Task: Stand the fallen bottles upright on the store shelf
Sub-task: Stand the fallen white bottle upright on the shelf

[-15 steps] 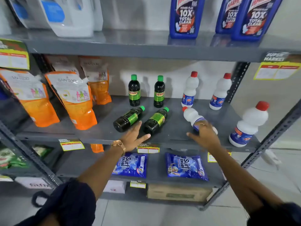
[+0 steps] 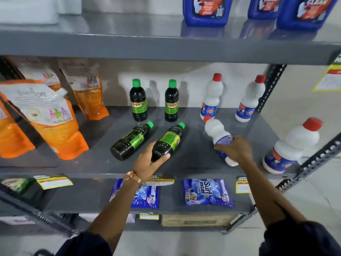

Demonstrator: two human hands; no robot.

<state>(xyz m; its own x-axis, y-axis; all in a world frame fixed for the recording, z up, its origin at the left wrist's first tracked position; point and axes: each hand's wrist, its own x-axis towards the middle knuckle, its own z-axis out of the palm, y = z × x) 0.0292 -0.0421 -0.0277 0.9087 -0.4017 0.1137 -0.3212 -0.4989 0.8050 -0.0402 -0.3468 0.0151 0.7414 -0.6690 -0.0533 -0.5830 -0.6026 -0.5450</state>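
Note:
Two dark bottles with green caps lie on their sides on the grey middle shelf (image 2: 193, 163). My left hand (image 2: 147, 162) wraps the base of the right-hand fallen dark bottle (image 2: 170, 139); the left-hand fallen dark bottle (image 2: 130, 142) lies free beside it. A white bottle with a red cap (image 2: 216, 131) also lies fallen, cap pointing away, and my right hand (image 2: 235, 149) grips its lower half over the blue label. Behind them stand two upright dark bottles (image 2: 138, 101) (image 2: 171, 101) and two upright white bottles (image 2: 212, 97) (image 2: 250, 99).
A third upright white bottle (image 2: 293, 146) stands at the shelf's front right corner, close to my right hand. Orange refill pouches (image 2: 55, 122) lean at the left. Blue jugs (image 2: 207, 10) sit on the shelf above. Detergent packets (image 2: 206, 193) lie on the shelf below.
Both hands moved forward onto the shelf. My left hand closed around the right dark bottle's base, and my right hand tightened its grip on the fallen white bottle. The camera moved closer.

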